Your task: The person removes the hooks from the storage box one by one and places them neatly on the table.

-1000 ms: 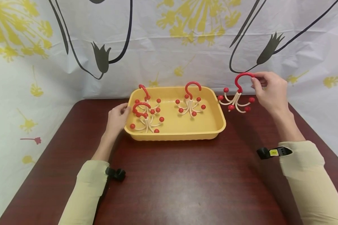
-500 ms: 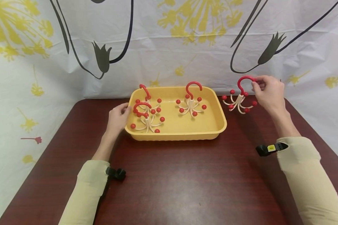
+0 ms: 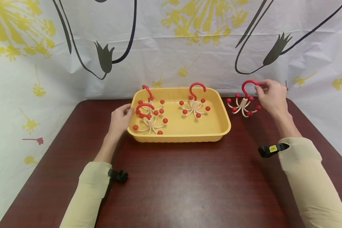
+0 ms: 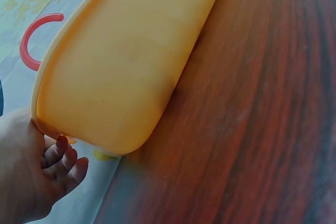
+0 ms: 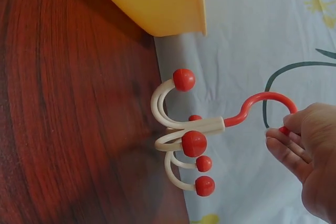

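Dark brown surface [image 3: 174, 177] at the bottom. Near the back, yellow tray [image 3: 179, 138]. At the tray's left end, left grip [image 3: 121, 119], pinching the rim. Over to the right, right grip [image 3: 272, 97], pinching one hanger [image 3: 244, 103] by its hook [image 5: 269, 96]. Just beside the tray, but hard to tell if off the surface. In the tray, three more hangers [image 3: 194, 105]: two bunched left, one farther right. Maybe a drop or twirl, from so small a pinch. Maybe a snag, from red balls [image 5: 194, 144] held too low by the rim.
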`<control>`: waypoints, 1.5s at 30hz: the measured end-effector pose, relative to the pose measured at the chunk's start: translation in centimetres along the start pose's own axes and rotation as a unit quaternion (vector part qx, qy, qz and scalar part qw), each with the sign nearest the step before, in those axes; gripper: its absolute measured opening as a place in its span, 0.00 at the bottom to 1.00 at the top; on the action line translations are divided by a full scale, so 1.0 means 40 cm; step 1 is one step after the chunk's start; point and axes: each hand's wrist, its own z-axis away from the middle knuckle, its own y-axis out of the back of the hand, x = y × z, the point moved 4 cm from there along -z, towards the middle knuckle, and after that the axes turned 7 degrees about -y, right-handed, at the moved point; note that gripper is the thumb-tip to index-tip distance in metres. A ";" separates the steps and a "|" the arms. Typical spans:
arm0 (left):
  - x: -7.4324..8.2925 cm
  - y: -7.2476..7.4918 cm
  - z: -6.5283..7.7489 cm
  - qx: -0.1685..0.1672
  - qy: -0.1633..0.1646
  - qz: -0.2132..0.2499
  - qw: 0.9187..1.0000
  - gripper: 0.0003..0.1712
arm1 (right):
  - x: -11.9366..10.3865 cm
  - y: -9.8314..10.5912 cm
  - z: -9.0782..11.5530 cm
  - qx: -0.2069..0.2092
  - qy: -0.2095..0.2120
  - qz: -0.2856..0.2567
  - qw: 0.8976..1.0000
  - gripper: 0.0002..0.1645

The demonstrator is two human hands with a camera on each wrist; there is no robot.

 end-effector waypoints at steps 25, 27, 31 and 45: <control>-0.006 0.003 0.006 0.004 0.006 -0.001 1.000 0.22 | 0.018 -0.012 0.023 -0.045 -0.024 -0.004 0.999 0.19; -0.006 0.003 0.006 0.004 0.009 0.000 1.000 0.22 | 0.015 -0.010 0.025 -0.041 -0.023 0.001 0.999 0.20; -0.007 0.001 0.005 0.004 0.013 -0.002 1.000 0.22 | 0.007 -0.002 0.029 -0.027 -0.028 0.013 0.999 0.20; -0.003 0.000 0.002 0.005 0.006 0.000 1.000 0.22 | -0.076 0.005 0.048 0.049 0.002 -0.016 0.999 0.19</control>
